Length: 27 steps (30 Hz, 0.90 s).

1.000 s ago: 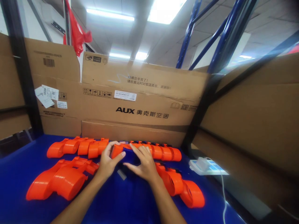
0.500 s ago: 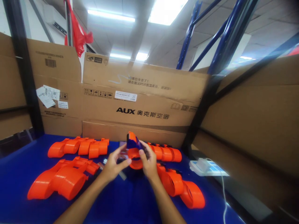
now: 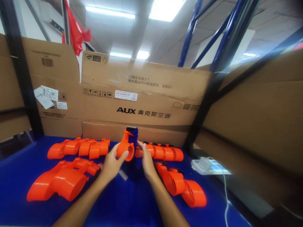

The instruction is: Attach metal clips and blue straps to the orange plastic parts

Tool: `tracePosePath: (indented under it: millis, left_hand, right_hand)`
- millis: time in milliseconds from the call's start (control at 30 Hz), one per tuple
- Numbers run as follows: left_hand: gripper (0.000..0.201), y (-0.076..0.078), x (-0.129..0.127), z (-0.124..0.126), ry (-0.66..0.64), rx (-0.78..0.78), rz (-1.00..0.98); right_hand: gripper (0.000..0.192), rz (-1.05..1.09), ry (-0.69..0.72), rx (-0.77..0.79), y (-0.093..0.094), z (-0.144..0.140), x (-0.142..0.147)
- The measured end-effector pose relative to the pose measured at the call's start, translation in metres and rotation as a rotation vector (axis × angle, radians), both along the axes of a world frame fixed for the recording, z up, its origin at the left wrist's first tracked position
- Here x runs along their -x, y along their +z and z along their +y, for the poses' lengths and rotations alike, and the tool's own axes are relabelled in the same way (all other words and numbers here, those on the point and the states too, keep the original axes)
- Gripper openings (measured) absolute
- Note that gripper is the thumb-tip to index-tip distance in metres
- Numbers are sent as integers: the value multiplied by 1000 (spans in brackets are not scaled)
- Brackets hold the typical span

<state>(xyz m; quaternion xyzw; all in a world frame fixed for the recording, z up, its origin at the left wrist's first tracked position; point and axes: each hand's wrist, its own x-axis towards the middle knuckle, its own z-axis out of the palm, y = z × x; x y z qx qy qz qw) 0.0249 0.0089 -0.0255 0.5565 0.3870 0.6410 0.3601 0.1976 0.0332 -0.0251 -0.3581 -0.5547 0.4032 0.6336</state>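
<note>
My left hand (image 3: 112,161) grips an orange tape dispenser (image 3: 123,148) by its round ring, with the thumb at the ring's opening. The dispenser stands upright, with a black strip on top and a dark blue part along its right side. My right hand (image 3: 148,160) is just right of it, fingers stretched out with their tips close to the blue side. Whether those tips touch the dispenser I cannot tell. Behind the right hand, a row of orange dispensers with black tops (image 3: 167,152) lies on the blue table (image 3: 127,205).
At left lie two groups of orange dispenser bodies, one at the back (image 3: 78,147) and one nearer (image 3: 68,183). More dispensers (image 3: 194,194) lie front right. A white power strip (image 3: 210,166) with a cable is at the right edge. Cardboard panels (image 3: 142,94) wall the table.
The dispenser has turned and risen slightly, its ring now facing me more from the left. My right hand has come off its side; my left hand keeps hold of it.
</note>
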Motion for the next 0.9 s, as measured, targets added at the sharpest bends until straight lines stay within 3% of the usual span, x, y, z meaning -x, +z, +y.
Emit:
tracePosePath:
  millis: [167, 367, 667, 900]
  left_hand:
    - [53, -6, 23, 15, 312, 19, 333]
    - [53, -6, 36, 23, 449, 111, 627]
    - [69, -11, 39, 33, 525, 255, 921]
    - [61, -17, 36, 41, 489, 224, 994]
  right_hand:
    - [60, -22, -121, -18, 5, 4, -7]
    - [60, -3, -94, -73, 11, -2, -7]
    - [62, 3, -56, -97, 17, -8, -6]
    - [62, -12, -101, -100, 22, -13, -5]
